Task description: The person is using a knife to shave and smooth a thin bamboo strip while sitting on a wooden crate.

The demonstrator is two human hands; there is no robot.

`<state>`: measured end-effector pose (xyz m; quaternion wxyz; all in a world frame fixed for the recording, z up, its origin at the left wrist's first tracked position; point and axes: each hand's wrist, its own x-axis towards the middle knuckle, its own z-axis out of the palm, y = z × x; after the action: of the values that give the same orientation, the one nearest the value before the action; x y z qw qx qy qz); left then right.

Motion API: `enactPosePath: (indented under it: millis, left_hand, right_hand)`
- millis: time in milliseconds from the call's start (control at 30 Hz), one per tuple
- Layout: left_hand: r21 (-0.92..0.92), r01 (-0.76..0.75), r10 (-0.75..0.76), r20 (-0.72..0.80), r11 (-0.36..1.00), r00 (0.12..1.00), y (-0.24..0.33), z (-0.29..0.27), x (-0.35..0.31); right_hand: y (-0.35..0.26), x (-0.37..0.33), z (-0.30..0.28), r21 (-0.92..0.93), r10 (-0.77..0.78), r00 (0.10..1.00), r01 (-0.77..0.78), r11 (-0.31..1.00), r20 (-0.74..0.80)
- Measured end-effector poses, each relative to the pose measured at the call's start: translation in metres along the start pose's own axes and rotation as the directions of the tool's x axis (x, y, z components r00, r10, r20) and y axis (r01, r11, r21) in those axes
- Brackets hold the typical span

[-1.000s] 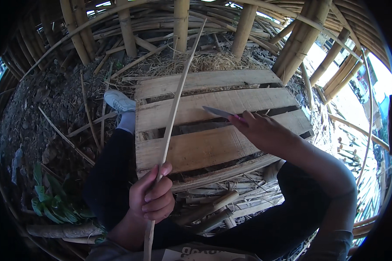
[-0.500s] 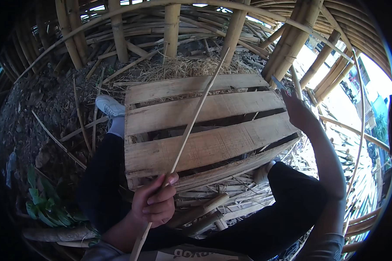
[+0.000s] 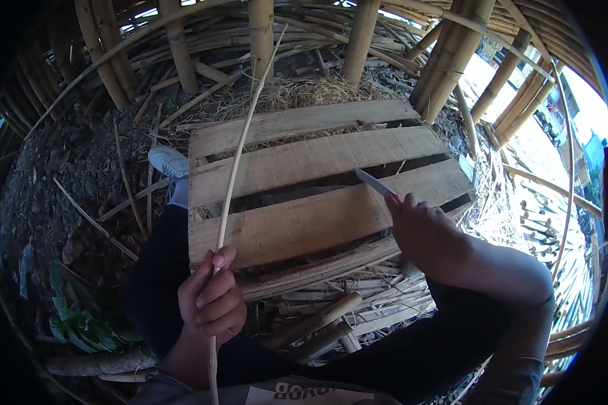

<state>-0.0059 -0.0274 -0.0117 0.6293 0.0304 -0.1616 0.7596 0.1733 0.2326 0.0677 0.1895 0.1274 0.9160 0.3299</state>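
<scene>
My left hand (image 3: 213,300) is closed round a long, thin bamboo strip (image 3: 240,145). The strip stands steeply, its far tip near the bamboo posts at the back and its lower end by my lap. Over the right part of a slatted wooden crate (image 3: 317,152), my right hand (image 3: 422,236) grips a knife (image 3: 375,182) by its handle, which shows a bit of pink. The blade points up and left, apart from the strip. The crate sits between my legs, with dark gaps between its slats.
Upright bamboo posts (image 3: 361,44) line the back, with cut poles piled behind them. Split bamboo scraps (image 3: 378,297) lie under the crate's near edge. A green plant (image 3: 78,314) grows at the lower left. More cut bamboo (image 3: 540,229) lies in bright light at the right.
My right hand has swung in from the crate's far right corner toward its middle, bringing the knife. My left hand has shifted left, and the strip now stands more upright.
</scene>
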Motion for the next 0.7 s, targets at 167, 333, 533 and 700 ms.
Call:
enactPosePath:
  millis: [167,333,533,700]
  left_hand:
    - [0.078,0.04,-0.035,-0.065,0.996,0.997,-0.003,-0.008,-0.002]
    - [0.064,0.229,-0.214,-0.187,0.971,0.959,-0.021,-0.022,0.008]
    - [0.066,0.306,-0.282,-0.246,0.95,0.927,-0.017,-0.023,0.001]
    - [0.107,0.399,-0.334,-0.377,0.911,0.864,-0.027,-0.017,0.0]
  right_hand:
    - [0.035,0.009,0.016,0.021,0.258,0.966,-0.259,0.966,0.022]
    - [0.041,-0.004,-0.034,0.494,0.323,0.945,-0.259,0.83,-0.046]
    - [0.018,0.017,-0.046,0.657,0.174,0.804,0.317,0.684,-0.568]
    - [0.002,0.021,-0.049,0.803,0.177,0.844,0.386,0.454,-0.506]
